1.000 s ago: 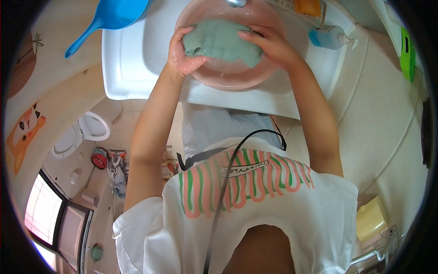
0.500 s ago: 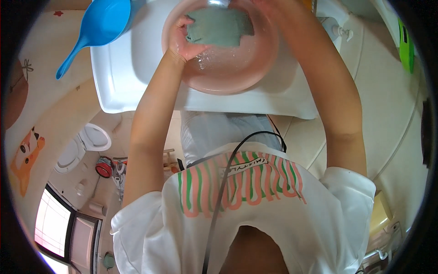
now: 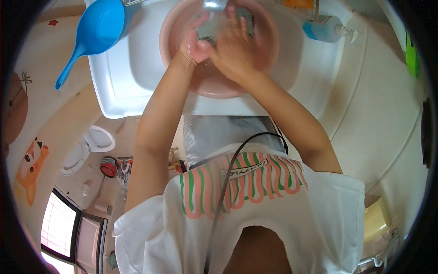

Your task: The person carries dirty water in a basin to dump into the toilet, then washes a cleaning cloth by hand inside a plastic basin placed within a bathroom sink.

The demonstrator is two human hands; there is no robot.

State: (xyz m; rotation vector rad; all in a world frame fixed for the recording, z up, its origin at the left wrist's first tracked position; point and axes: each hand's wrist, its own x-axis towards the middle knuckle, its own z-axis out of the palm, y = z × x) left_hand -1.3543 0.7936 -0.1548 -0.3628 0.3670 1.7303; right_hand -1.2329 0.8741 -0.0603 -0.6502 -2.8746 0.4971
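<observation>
Grey-green cloth point(image 3: 206, 31) lies in and between the person's 2 hands, over the pink basin point(image 3: 219, 90) at the top of the frame. The right hand point(image 3: 233, 54) stretches across it, fingers spread and pointing toward the top edge, slightly smeared by blur. The left hand point(image 3: 195, 49) is at the cloth's left end, thumb and fingers apart; whether it pinches the fabric, I can't tell from here. A patch of cloth shows past the right fingertips as well.

Just above the hands, a metal tap point(image 3: 214, 4) pokes in at the top edge. The basin sits in a white sink point(image 3: 119, 97). A blue dipper point(image 3: 101, 28) rests at the upper left, its handle slanting down and outward. At the upper right I see a pump bottle point(image 3: 319, 30) with blue liquid, and near it something orange point(image 3: 299, 3) by the top edge. Lower down, the person's white shirt point(image 3: 319, 219) fills the middle, with a black cable point(image 3: 222, 194) running over it.
</observation>
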